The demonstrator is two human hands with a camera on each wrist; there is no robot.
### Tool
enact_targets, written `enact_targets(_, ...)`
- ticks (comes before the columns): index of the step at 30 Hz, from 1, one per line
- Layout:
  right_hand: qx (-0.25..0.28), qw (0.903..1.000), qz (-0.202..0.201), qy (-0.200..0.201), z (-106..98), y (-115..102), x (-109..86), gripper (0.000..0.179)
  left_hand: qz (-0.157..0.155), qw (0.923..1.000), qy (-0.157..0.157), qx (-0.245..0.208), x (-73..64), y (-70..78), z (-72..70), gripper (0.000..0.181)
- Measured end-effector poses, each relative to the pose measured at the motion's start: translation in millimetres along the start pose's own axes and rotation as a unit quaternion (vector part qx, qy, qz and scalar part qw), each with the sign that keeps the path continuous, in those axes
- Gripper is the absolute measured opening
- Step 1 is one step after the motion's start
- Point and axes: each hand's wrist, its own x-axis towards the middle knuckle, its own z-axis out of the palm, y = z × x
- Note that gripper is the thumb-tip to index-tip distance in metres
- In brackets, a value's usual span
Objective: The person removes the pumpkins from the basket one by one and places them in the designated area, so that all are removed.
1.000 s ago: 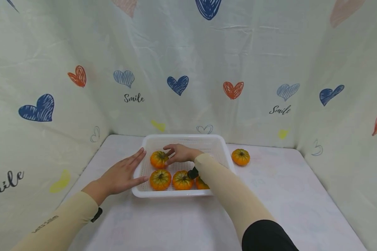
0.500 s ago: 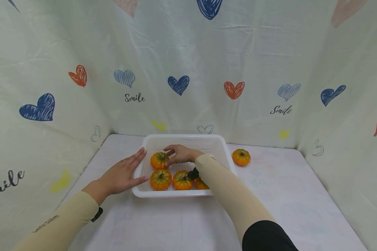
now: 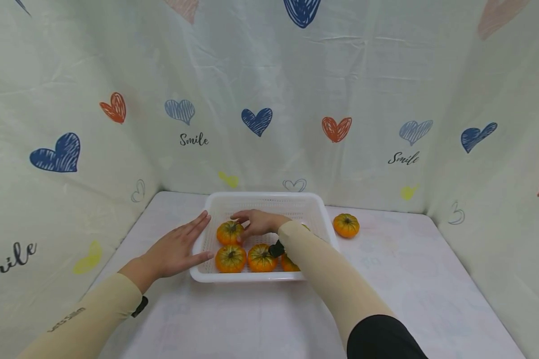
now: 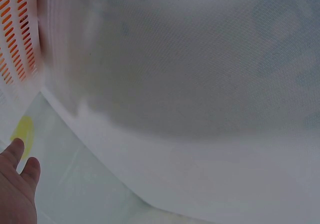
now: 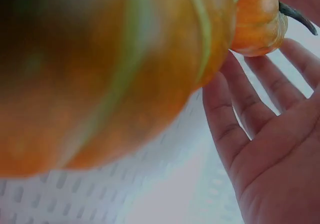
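Note:
In the head view, a white basket [image 3: 269, 278] holds several small orange pumpkins with green streaks. My right hand [image 3: 261, 222] reaches into it, thumb and fingers around the sides of the back-left pumpkin [image 3: 229, 233]. The right wrist view shows this pumpkin [image 5: 257, 22] with its dark stem, between the thumb and the long fingers [image 5: 260, 99]. My left hand [image 3: 172, 252] lies along the basket's left side, fingers straight, touching its rim. A front-left pumpkin [image 3: 230, 258] and a front-middle pumpkin [image 3: 261, 258] sit nearer me. My right sleeve partly hides a front-right pumpkin [image 3: 289, 264].
Another pumpkin [image 3: 346, 226] stands on the white table [image 3: 408, 279], right of the basket. A pale curtain [image 3: 364, 80] with printed hearts rises behind and at both sides. A blurred pumpkin [image 5: 110, 84] fills the near part of the right wrist view.
The back-left pumpkin has shifted slightly toward me. My right fingers have moved a little further left and down over it. My left hand stays on the basket's side.

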Motion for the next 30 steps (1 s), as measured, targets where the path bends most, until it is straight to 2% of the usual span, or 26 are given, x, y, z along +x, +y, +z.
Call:
enact_targets(6, -0.012, 0.9999, 0.006, -0.011, -1.5, -0.1, 0.9, 0.068, 0.005, 1.0000, 0.008, 0.003, -0.9, -0.4, -0.5, 0.097)
enact_targets(16, -0.023, 0.9987, 0.022, -0.040, -2.5, -7.3, 2.9, 0.079, 0.014, 0.9998, 0.015, -0.002, -0.3, -1.2, 1.7, 0.094)
enact_targets(24, -0.044, 0.9978, 0.023, -0.044, -0.4, -9.2, 5.8, 0.075, 0.026, 0.9992, 0.029, 0.001, -2.4, 0.5, -1.3, 0.093)
enact_targets(30, -0.053, 0.9978, 0.022, -0.033, -3.1, -9.6, 4.2, 0.071, 0.022, 0.9996, 0.018, 0.008, -3.3, -0.2, -2.3, 0.093)
